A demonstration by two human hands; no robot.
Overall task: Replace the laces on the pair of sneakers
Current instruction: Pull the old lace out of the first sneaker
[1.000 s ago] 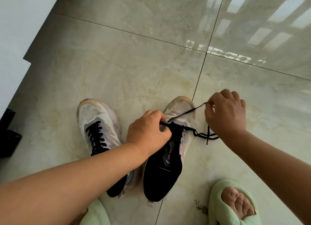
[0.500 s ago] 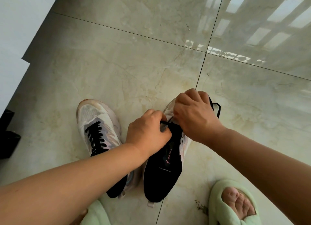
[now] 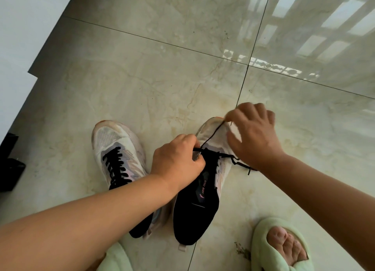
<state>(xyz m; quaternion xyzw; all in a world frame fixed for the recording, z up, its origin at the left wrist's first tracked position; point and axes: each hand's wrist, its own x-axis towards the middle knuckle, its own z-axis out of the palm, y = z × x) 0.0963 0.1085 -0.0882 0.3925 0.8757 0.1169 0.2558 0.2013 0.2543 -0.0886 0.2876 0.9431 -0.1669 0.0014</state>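
Pulling black lace [image 3: 213, 134] outward again, right hand [image 3: 253, 135]

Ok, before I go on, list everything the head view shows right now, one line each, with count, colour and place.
laced sneaker: one, white with black laces, on the floor, left of the other shoe.
unlaced sneaker: one, white with black tongue and lining, on the floor at centre.
black lace: one, running from the eyelets up to the right hand, with a loose length on the floor to the shoe's right.
slippers: two, pale green, bottom edge, a foot in the right one.
dark object: one, black, left edge; cannot tell what it is.
floor: glossy beige tiles.
left hand: grip on the shoe at the eyelets.
right hand: pinches the lace.
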